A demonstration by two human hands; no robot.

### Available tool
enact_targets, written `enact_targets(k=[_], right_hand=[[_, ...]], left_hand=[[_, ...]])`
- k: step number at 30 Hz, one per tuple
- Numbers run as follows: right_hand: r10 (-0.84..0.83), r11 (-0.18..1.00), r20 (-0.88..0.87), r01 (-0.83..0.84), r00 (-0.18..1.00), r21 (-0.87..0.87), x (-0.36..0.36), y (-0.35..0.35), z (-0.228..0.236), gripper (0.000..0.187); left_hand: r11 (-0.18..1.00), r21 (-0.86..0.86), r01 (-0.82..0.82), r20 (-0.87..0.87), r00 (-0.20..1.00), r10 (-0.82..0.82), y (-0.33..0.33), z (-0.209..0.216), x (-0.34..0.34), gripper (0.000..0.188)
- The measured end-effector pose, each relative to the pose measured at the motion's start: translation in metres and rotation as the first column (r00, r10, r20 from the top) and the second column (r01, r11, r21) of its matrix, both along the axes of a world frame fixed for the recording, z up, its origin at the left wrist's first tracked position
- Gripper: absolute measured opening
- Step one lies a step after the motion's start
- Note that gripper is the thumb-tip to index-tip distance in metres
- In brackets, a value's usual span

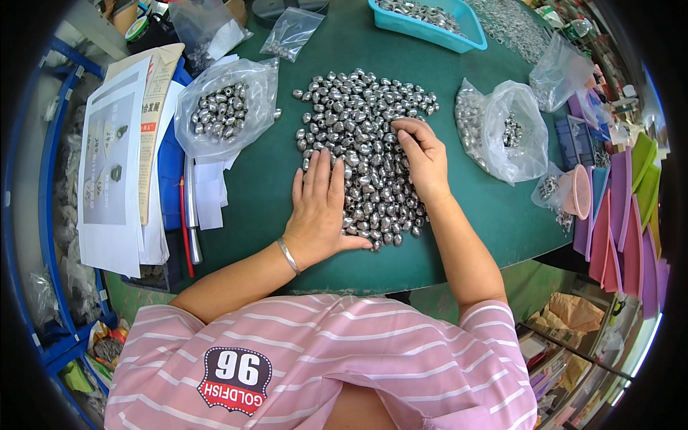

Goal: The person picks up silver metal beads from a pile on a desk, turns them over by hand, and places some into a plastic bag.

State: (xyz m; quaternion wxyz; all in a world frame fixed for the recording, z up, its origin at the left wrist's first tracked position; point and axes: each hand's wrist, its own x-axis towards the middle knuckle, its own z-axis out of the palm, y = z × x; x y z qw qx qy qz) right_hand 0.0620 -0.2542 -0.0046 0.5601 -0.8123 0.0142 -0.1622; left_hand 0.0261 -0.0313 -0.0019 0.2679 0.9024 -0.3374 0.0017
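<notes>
Both hands lay flat and empty on a heap of small silver beads on the green desk: the left hand with fingers spread at its near-left edge, the right hand loosely curled on its right side. A clear bag of beads sat beyond the left hand.

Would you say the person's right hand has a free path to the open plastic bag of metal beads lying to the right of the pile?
Probably yes: the right hand rests on the bead pile, and only bare green mat separates it from the bag.
</notes>
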Motion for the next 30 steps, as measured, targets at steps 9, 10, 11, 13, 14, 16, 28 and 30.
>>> enact_targets(k=[9,10,11,13,14,16,28,30], right_hand=[[0.137,0.963,0.123,-0.103,0.983,-0.250,-0.010,0.033,0.015,0.015],[0.144,0.958,0.137,-0.104,0.980,-0.267,-0.010,0.035,0.016,0.015],[0.154,0.953,0.151,-0.107,0.976,-0.284,-0.011,0.036,0.016,0.015],[0.177,0.934,0.155,-0.117,0.972,-0.338,-0.010,0.040,0.018,0.016],[0.197,0.919,0.155,-0.127,0.968,-0.373,-0.011,0.041,0.019,0.017],[0.260,0.884,0.176,-0.161,0.950,-0.438,-0.010,0.047,0.023,0.017],[0.415,0.585,-0.106,-0.354,0.904,-0.729,-0.098,0.022,0.031,0.098],[0.265,0.581,-0.130,-0.266,0.955,-0.769,-0.122,0.013,0.032,0.111]], left_hand=[[1.000,-0.025,0.003,0.009,1.000,-0.003,-0.001,-0.002,-0.001,0.135],[1.000,-0.027,0.004,0.010,1.000,-0.003,-0.001,-0.003,-0.001,0.135],[1.000,-0.030,0.002,0.011,1.000,-0.001,-0.001,-0.003,-0.001,0.135],[1.000,-0.024,0.003,0.005,1.000,-0.003,0.000,-0.001,0.001,0.134],[1.000,-0.023,0.004,-0.002,1.000,-0.004,0.001,-0.001,0.000,0.134],[1.000,-0.005,-0.003,-0.003,1.000,0.003,0.005,-0.001,0.002,0.135],[0.995,-0.096,-0.030,-0.078,0.997,0.023,0.010,0.002,-0.007,0.128],[0.994,-0.103,-0.024,-0.088,0.996,0.015,0.006,0.001,-0.008,0.130]])
